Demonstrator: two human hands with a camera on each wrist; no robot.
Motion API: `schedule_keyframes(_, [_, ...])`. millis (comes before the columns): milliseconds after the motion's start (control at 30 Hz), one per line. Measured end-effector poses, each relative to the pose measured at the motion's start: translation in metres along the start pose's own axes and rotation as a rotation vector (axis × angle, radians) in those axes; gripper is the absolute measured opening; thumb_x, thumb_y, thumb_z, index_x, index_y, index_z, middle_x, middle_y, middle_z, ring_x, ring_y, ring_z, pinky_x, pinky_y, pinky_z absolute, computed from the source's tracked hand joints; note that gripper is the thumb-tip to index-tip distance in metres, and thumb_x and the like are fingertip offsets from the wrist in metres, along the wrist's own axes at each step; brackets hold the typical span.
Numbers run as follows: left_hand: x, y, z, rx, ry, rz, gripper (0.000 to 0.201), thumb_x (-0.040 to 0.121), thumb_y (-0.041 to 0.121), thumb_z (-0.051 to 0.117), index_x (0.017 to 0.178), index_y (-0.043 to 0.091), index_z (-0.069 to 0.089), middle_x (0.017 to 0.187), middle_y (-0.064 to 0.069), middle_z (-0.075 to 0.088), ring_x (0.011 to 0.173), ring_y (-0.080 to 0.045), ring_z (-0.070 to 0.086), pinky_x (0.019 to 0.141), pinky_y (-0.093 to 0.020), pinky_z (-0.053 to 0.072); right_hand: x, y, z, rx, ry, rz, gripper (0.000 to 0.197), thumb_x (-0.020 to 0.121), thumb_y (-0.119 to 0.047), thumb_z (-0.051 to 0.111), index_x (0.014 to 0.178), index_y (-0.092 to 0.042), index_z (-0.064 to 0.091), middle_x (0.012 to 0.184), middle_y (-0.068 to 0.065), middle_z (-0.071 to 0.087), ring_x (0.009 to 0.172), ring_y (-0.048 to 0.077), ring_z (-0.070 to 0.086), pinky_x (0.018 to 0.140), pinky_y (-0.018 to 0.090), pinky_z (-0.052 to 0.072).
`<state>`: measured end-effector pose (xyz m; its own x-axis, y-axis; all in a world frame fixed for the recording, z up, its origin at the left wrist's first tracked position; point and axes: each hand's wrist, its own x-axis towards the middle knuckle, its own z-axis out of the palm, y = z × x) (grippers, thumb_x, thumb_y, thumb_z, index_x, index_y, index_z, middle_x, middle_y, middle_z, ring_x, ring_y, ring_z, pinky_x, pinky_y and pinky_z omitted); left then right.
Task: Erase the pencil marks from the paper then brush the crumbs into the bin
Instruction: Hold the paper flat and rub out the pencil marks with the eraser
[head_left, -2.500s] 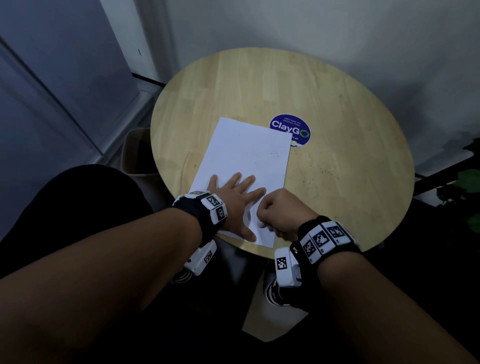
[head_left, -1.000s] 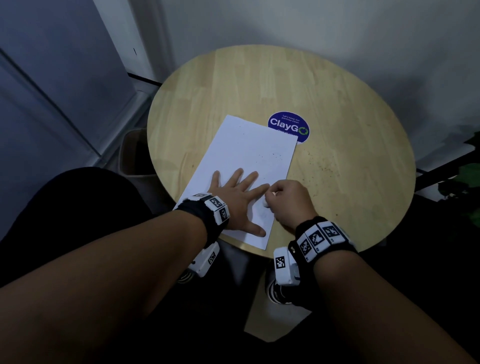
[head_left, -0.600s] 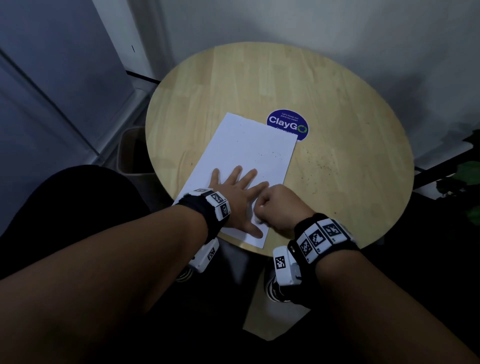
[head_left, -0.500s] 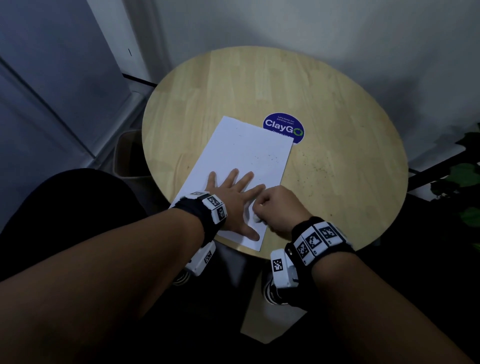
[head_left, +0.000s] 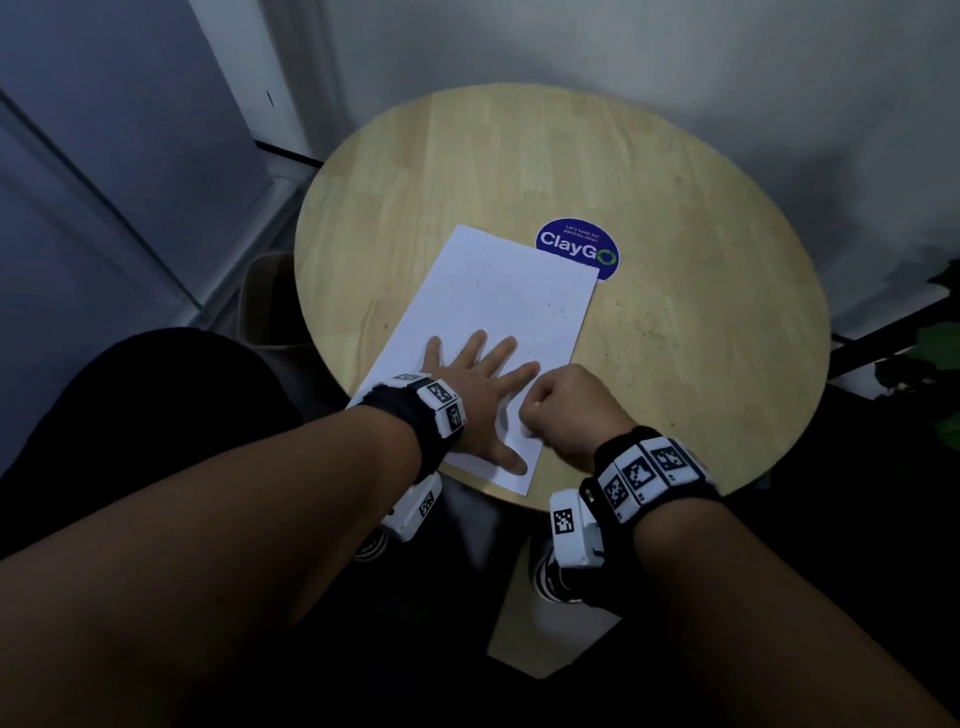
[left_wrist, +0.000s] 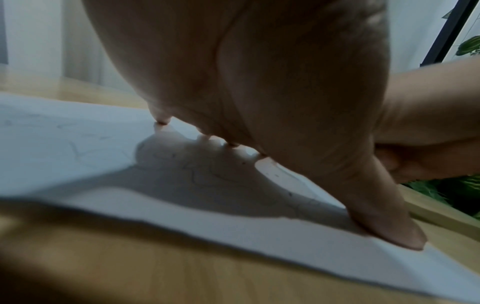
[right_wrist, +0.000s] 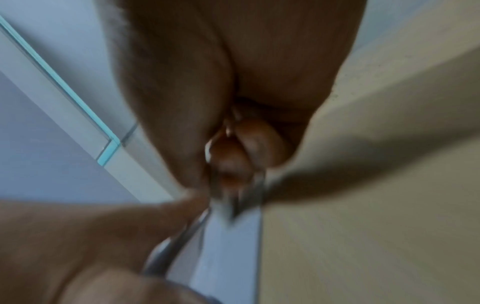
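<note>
Head view: white paper (head_left: 498, 317) lies flat, speckled with dark crumbs (head_left: 558, 312).

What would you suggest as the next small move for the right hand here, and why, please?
Probably another short rubbing stroke near the paper's near corner. Faint pencil lines remain under the left hand, which presses the sheet flat. The right hand is curled beside it, apparently around an eraser I cannot see clearly. Crumbs can wait.

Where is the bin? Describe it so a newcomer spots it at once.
Start at the round wooden table. Look down past its left edge, beside the glass partition: the bin stands on the floor there, partly tucked under the tabletop. It is the only open beige container there.
</note>
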<state>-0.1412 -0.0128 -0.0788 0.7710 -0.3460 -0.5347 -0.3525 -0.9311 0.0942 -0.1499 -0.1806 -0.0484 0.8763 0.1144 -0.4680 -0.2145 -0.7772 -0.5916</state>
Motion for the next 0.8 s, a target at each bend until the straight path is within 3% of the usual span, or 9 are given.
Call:
schedule_keyframes(67, [0.001, 0.0, 0.001, 0.006, 0.006, 0.005, 0.14, 0.058, 0.105, 0.054, 0.159, 0.048, -0.023, 0.171, 0.007, -0.03, 0.158, -0.032, -0.026, 0.118, -0.078, 0.0, -0.004, -0.001, -0.001, 0.017, -0.097, 0.031, 0.017, 0.084, -0.004, 0.063, 0.073, -0.008, 0.074, 0.064, 0.014, 0.071, 0.048, 0.026, 0.057, 0.05, 0.034, 0.049])
schedule_keyframes(167, [0.002, 0.001, -0.001, 0.016, 0.009, 0.002, 0.139, 0.059, 0.105, 0.054, 0.159, 0.049, -0.023, 0.171, 0.008, -0.03, 0.159, -0.032, -0.025, 0.118, -0.078, -0.001, 0.004, 0.004, -0.003, 0.022, 0.135, -0.008, 0.019, 0.088, -0.014, 0.062, 0.074, -0.019, 0.074, 0.068, 0.0, 0.076, 0.058, 0.02, 0.069, 0.06, 0.036, 0.061])
schedule_keyframes(233, [0.001, 0.001, -0.001, 0.015, 0.003, -0.002, 0.139, 0.059, 0.105, 0.054, 0.159, 0.049, -0.023, 0.172, 0.008, -0.029, 0.159, -0.032, -0.025, 0.118, -0.078, -0.001, 0.004, 0.002, -0.003, -0.004, 0.174, -0.021, 0.017, 0.089, -0.015, 0.064, 0.075, -0.019, 0.073, 0.07, -0.003, 0.075, 0.063, 0.019, 0.07, 0.065, 0.037, 0.063])
schedule_keyframes(367, [0.002, -0.001, 0.002, 0.014, 0.01, 0.009, 0.14, 0.058, 0.106, 0.054, 0.16, 0.048, -0.023, 0.172, 0.007, -0.03, 0.158, -0.033, -0.025, 0.117, -0.079, 0.001, -0.005, -0.003, -0.001, 0.028, -0.133, 0.056, 0.011, 0.084, -0.002, 0.063, 0.078, -0.002, 0.073, 0.061, 0.017, 0.066, 0.047, 0.026, 0.055, 0.049, 0.034, 0.046])
schedule_keyframes(433, [0.003, 0.0, 0.001, 0.019, 0.008, 0.006, 0.139, 0.058, 0.106, 0.053, 0.159, 0.048, -0.024, 0.171, 0.007, -0.03, 0.158, -0.033, -0.025, 0.118, -0.078, 0.0, -0.002, -0.001, -0.003, 0.057, -0.035, 0.031, 0.016, 0.087, -0.006, 0.061, 0.076, -0.007, 0.074, 0.063, 0.015, 0.071, 0.046, 0.029, 0.058, 0.047, 0.037, 0.05])
schedule_keyframes(533, [0.002, 0.0, 0.0, 0.018, 0.002, -0.004, 0.138, 0.059, 0.105, 0.053, 0.159, 0.049, -0.024, 0.171, 0.008, -0.03, 0.158, -0.032, -0.026, 0.118, -0.078, -0.002, 0.003, 0.002, -0.006, 0.061, 0.134, 0.001, 0.019, 0.092, -0.012, 0.06, 0.079, -0.015, 0.074, 0.067, 0.002, 0.076, 0.049, 0.025, 0.066, 0.052, 0.036, 0.058])
schedule_keyframes(633, [0.001, -0.001, 0.003, 0.01, 0.007, 0.002, 0.139, 0.058, 0.106, 0.053, 0.159, 0.049, -0.023, 0.171, 0.008, -0.03, 0.158, -0.032, -0.026, 0.118, -0.078, -0.001, -0.004, 0.0, -0.005, 0.048, -0.102, 0.041, 0.018, 0.087, -0.003, 0.061, 0.076, -0.008, 0.074, 0.063, 0.012, 0.07, 0.048, 0.027, 0.056, 0.05, 0.035, 0.048])
schedule_keyframes(700, [0.001, 0.0, 0.003, 0.017, 0.008, 0.002, 0.139, 0.058, 0.106, 0.052, 0.159, 0.049, -0.023, 0.171, 0.008, -0.031, 0.158, -0.032, -0.026, 0.118, -0.078, -0.001, -0.007, 0.002, -0.006, 0.035, -0.152, 0.054, 0.019, 0.085, -0.001, 0.062, 0.074, -0.009, 0.075, 0.066, 0.015, 0.072, 0.049, 0.027, 0.056, 0.051, 0.036, 0.048])
schedule_keyframes(800, [0.001, 0.001, -0.001, 0.013, -0.005, -0.003, 0.138, 0.06, 0.105, 0.053, 0.159, 0.049, -0.024, 0.171, 0.008, -0.032, 0.158, -0.032, -0.027, 0.118, -0.078, -0.002, 0.001, 0.007, -0.004, -0.009, 0.123, -0.041, 0.021, 0.092, -0.014, 0.062, 0.077, -0.02, 0.075, 0.072, 0.0, 0.076, 0.06, 0.019, 0.068, 0.063, 0.036, 0.062])
